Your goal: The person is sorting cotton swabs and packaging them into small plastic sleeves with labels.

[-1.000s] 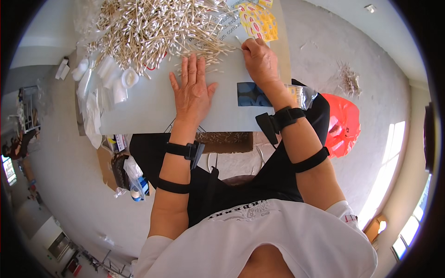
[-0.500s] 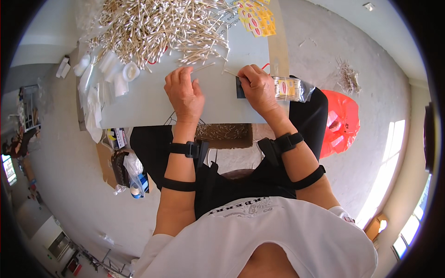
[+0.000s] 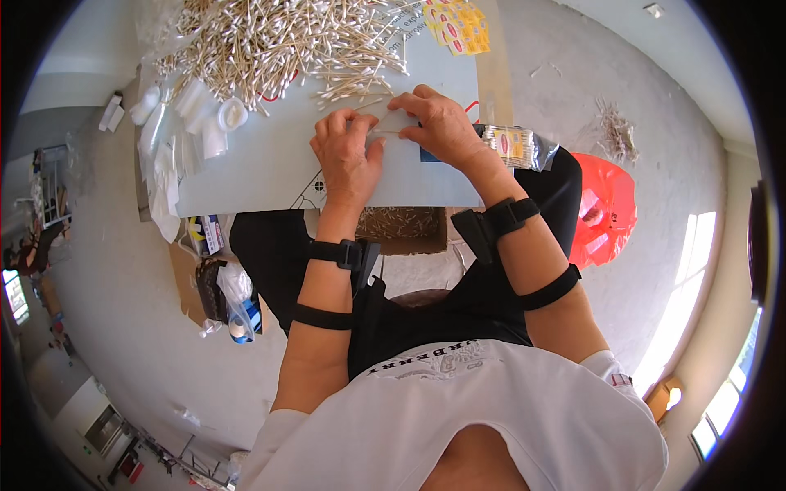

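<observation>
Cotton swabs lie in a large pile (image 3: 270, 49) on the far part of the grey tabletop (image 3: 254, 176). Below its near edge, both my hands rest low over the table, close together. My left hand (image 3: 348, 155) has bent fingers, with the thumb apart from the index finger. My right hand (image 3: 442, 127) has thumb and index finger spread. In the gap between the hands lies a loose cotton swab (image 3: 387, 132), its ends close to the fingertips. Beside my right wrist is a clear bag of swabs (image 3: 516, 147) with a yellow label. A dark flat piece (image 3: 427, 154) shows partly under my right hand.
White plastic rolls (image 3: 214, 135) and clear film sit at the table's left. Yellow printed cards (image 3: 458, 29) lie far right. A box of swabs (image 3: 401, 229) is under the near edge. On the floor right are a red bag (image 3: 606, 213) and scattered swabs (image 3: 616, 135).
My right hand has moved left and slightly away from me, and its pinch on a swab has opened. My left hand has shifted right, so the hands are closer together.
</observation>
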The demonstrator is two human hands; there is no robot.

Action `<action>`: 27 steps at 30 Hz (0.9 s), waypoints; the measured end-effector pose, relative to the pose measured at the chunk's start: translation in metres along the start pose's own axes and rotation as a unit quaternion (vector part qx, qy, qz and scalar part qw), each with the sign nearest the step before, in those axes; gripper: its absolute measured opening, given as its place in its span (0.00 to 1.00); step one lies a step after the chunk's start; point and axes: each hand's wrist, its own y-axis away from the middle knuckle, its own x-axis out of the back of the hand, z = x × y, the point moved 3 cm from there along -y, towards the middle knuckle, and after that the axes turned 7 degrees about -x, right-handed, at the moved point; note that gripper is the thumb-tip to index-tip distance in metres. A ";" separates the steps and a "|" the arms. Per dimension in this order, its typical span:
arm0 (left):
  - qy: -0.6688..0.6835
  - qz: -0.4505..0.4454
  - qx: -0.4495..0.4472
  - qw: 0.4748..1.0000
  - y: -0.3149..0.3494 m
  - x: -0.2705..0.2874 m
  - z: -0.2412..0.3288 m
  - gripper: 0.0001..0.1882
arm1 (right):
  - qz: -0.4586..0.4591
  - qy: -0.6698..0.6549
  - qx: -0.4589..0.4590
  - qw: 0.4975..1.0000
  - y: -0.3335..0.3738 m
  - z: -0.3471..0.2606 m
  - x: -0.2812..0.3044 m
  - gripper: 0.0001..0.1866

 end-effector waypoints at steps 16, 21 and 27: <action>0.007 0.006 -0.046 0.999 -0.001 -0.008 -0.003 0.14 | 0.033 -0.027 -0.084 0.996 0.029 -0.013 -0.011 0.10; 0.013 0.104 -0.026 0.994 -0.015 0.001 -0.020 0.21 | 0.172 -0.047 -0.091 0.980 -0.002 -0.012 -0.003 0.13; -0.030 0.048 -0.074 0.996 -0.044 0.001 -0.020 0.31 | 0.138 0.062 -0.106 0.983 -0.034 -0.006 -0.021 0.07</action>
